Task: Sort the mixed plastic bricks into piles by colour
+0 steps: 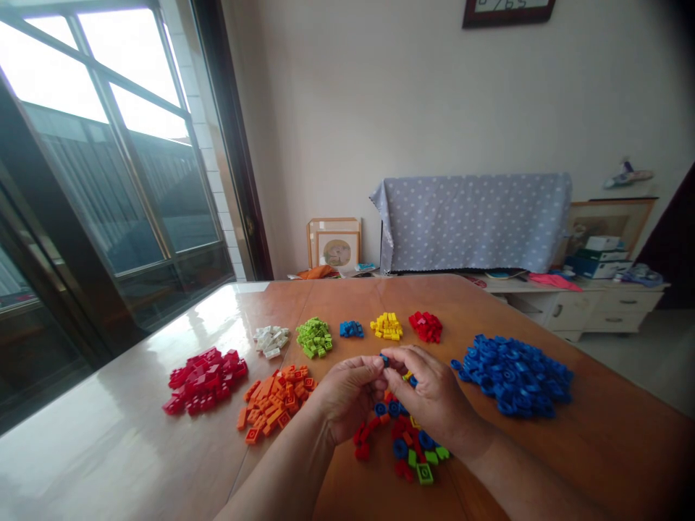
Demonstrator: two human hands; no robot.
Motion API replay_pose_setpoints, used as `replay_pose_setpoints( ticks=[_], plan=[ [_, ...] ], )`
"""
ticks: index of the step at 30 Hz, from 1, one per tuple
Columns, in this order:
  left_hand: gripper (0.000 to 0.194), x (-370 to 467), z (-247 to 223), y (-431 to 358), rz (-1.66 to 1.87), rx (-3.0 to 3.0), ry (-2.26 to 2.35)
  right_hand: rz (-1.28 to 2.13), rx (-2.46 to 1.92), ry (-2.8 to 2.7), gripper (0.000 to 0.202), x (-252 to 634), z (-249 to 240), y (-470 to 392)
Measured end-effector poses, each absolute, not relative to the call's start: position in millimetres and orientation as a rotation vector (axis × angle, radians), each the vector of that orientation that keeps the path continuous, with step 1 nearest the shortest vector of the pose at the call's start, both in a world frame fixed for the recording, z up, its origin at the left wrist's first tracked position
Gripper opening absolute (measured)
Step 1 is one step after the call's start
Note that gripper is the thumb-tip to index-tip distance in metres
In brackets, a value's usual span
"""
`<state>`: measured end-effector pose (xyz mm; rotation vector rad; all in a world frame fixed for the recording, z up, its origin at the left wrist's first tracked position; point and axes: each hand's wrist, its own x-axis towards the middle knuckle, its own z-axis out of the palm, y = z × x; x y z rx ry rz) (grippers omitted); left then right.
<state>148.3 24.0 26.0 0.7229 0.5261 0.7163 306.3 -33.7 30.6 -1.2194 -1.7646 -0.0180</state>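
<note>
Over the middle of the table, my left hand (pixel 352 394) and my right hand (pixel 428 387) meet at the fingertips. Between them is a small dark blue toy brick (pixel 384 359), pinched by the fingers of both hands. Its exact shape is too small to make out. Under and behind my hands lies a mixed pile of toy bricks, with a lime green brick (pixel 424 474), red bricks (pixel 362 450) and round blue pieces (pixel 400 449). My hands and wrists hide part of this pile.
Sorted brick piles stand around: crimson (pixel 206 380), orange (pixel 276 401), white (pixel 271 340), lime green (pixel 313 337), small blue (pixel 352 329), yellow (pixel 386 326), red (pixel 426 327), and large blue (pixel 513 373) at right. The wooden table (pixel 597 449) has a far edge before a cloth-covered object (pixel 478 224).
</note>
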Motion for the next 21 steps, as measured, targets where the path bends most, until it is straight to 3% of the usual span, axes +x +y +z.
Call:
replay_pose_setpoints(
  ticks=[21],
  plan=[
    [0.011, 151.0, 26.3, 20.0, 0.743, 0.716, 0.530, -0.147, -1.253, -1.888, 0.028, 309.6, 31.2, -33.0]
  ],
)
